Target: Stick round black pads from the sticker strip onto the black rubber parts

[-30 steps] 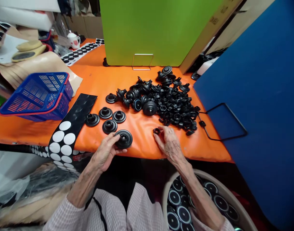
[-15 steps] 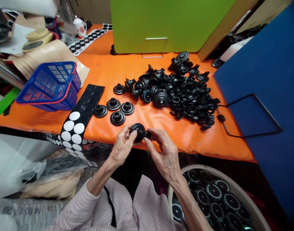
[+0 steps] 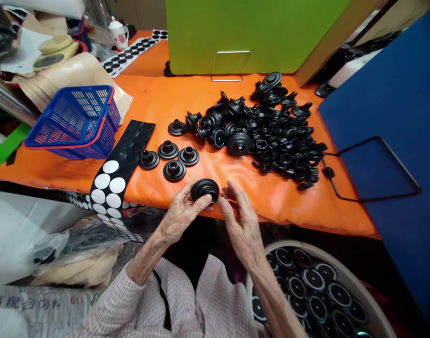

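Grey-white sack (image 3: 59, 319) at lower left: dark printed Chinese characters (image 3: 40, 303) 配合饲料, preceded by one character too unclear to read. Reddish number (image 3: 77, 300) "611" printed right of them, same line.

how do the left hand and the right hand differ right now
Grip: the left hand holds a ridged black disc, while the right hand shows nothing in its grasp.
Pose: the left hand's thumb lies on the disc; the right hand's thumb and fingers stand apart close beside it, and whether they touch it is hard to tell.
Shared: both are bare and at the front edge of the orange table.
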Action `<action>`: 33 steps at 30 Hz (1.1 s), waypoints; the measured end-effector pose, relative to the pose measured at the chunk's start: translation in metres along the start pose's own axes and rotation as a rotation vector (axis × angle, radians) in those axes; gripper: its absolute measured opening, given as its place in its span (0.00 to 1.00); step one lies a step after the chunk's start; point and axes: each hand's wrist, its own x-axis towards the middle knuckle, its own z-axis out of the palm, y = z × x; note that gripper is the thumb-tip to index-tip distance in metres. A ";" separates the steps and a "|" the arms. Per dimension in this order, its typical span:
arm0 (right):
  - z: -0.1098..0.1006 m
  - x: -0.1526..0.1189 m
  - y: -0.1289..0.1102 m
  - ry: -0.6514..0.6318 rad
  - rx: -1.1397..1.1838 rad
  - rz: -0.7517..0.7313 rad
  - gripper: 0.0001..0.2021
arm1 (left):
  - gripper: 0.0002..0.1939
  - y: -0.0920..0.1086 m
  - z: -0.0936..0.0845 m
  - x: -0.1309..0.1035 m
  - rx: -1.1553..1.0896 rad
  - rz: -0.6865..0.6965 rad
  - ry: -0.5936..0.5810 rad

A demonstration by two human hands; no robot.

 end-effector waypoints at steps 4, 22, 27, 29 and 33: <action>0.002 0.003 -0.005 -0.128 0.292 0.181 0.21 | 0.21 0.003 0.000 -0.004 0.035 0.055 -0.063; -0.006 0.008 -0.008 -0.114 -0.156 -0.280 0.22 | 0.12 0.005 -0.015 0.000 -0.170 -0.109 -0.017; -0.010 0.023 -0.013 -0.224 -0.349 -0.589 0.13 | 0.15 0.003 -0.011 -0.003 -0.079 -0.087 -0.041; -0.003 0.023 -0.009 -0.143 -0.385 -0.628 0.09 | 0.15 0.002 -0.008 -0.003 -0.079 -0.066 -0.032; 0.016 0.015 0.002 0.105 -0.381 -0.561 0.07 | 0.13 -0.003 -0.004 -0.002 -0.087 -0.041 0.035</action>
